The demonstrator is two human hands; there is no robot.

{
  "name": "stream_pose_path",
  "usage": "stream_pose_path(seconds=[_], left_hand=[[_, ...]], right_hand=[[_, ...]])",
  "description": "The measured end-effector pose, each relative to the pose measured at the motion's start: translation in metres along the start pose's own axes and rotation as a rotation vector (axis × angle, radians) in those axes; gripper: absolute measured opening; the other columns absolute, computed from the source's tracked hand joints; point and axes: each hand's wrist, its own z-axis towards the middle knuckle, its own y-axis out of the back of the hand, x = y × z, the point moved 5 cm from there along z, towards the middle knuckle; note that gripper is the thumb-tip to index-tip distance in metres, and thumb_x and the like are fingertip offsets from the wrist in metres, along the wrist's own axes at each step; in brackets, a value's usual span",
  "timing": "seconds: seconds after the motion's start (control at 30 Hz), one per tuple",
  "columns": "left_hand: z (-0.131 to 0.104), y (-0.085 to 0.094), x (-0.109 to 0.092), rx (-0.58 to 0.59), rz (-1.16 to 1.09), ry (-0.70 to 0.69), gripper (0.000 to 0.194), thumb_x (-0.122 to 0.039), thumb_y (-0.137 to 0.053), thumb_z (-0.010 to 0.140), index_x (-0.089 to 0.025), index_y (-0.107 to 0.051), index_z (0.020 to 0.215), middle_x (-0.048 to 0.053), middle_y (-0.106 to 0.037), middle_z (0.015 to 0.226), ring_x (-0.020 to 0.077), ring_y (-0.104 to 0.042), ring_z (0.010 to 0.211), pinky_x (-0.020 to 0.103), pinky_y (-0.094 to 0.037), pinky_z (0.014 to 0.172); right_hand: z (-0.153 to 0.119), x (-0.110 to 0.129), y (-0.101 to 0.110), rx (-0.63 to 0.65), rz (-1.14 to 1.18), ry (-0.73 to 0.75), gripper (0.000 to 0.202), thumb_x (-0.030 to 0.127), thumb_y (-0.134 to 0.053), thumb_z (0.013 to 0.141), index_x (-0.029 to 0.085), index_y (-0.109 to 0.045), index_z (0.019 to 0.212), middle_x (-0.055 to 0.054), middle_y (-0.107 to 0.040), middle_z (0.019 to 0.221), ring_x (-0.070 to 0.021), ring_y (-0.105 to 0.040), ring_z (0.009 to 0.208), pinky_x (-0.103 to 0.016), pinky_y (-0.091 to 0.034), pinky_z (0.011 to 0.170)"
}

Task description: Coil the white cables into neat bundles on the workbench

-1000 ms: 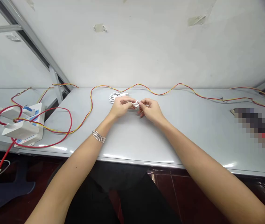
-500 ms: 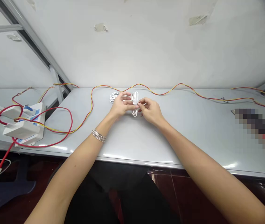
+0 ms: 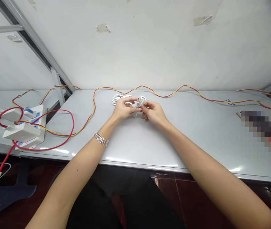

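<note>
Between my two hands is a small coiled white cable [image 3: 142, 101], with an orange-tipped plug showing at its top. My left hand [image 3: 123, 108] has its fingers around the coil's left side, the thumb low on it. From the right, my right hand [image 3: 152, 112] pinches the coil's lower middle with thumb and fingertips. A second coiled white cable [image 3: 116, 99] lies on the grey table [image 3: 135, 143] just behind my left hand, with a dark tie on it.
Red and yellow twisted wires [image 3: 185, 86] wind along the wall edge. At left, a white power strip [image 3: 40, 127] holds white adapters, with a looped red cable [image 3: 72, 122] around it. A pixelated dark object [image 3: 261, 127] lies at right.
The coil between my hands has turned, so its loops now point up and the orange-tipped plug shows. Its lower loops no longer hang down clearly. My left fingers have closed in on it.
</note>
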Motion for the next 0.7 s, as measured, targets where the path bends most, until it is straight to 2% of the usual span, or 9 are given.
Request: stream_pose_path(seconds=[0.13,0.3,0.43,0.53,0.7], left_hand=[[-0.003,-0.003,-0.007,0.005,-0.022,0.029,0.04,-0.025,-0.087,0.056,-0.012,-0.075,0.091,0.006,-0.072,0.099,0.0103,-0.059,0.063,0.027,-0.049,0.059],[-0.003,-0.004,-0.006,0.043,-0.055,0.09,0.021,-0.023,-0.072,0.068,-0.012,-0.074,0.087,0.005,-0.072,0.085,0.0137,-0.064,0.062,0.033,-0.058,0.067],[-0.001,-0.003,-0.003,0.058,-0.143,0.082,0.019,-0.028,-0.064,0.076,-0.013,-0.074,0.079,0.007,-0.073,0.085,0.0182,-0.07,0.075,0.034,-0.059,0.075],[-0.001,-0.004,-0.003,0.042,-0.084,0.027,0.019,-0.03,-0.078,0.069,-0.013,-0.073,0.075,0.005,-0.071,0.083,0.0171,-0.068,0.076,0.034,-0.057,0.076],[-0.001,-0.003,0.002,-0.012,-0.125,0.059,0.041,-0.015,-0.087,0.055,-0.015,-0.063,0.088,0.002,-0.068,0.093,0.0134,-0.067,0.074,0.034,-0.056,0.076]], right_hand=[[-0.001,0.0,0.001,-0.003,0.022,-0.022,0.025,0.041,-0.073,0.08,0.02,-0.06,0.08,0.0,-0.06,0.066,-0.0128,-0.058,0.056,-0.023,-0.044,0.048],[0.001,-0.002,0.002,-0.04,-0.062,0.044,0.018,0.037,-0.067,0.084,0.02,-0.061,0.082,-0.002,-0.067,0.073,-0.0149,-0.063,0.062,-0.025,-0.05,0.056],[0.002,-0.002,0.003,-0.055,-0.059,0.087,0.016,0.036,-0.065,0.084,0.02,-0.06,0.083,-0.004,-0.07,0.085,-0.0163,-0.066,0.073,-0.027,-0.054,0.064],[0.002,-0.001,0.006,-0.085,-0.112,0.107,0.015,0.034,-0.064,0.083,0.02,-0.059,0.08,-0.002,-0.068,0.081,-0.0161,-0.064,0.071,-0.029,-0.054,0.066],[0.003,-0.001,0.008,-0.102,-0.164,0.099,0.011,0.031,-0.062,0.083,0.02,-0.06,0.081,-0.003,-0.069,0.08,-0.0171,-0.064,0.069,-0.031,-0.054,0.068]])
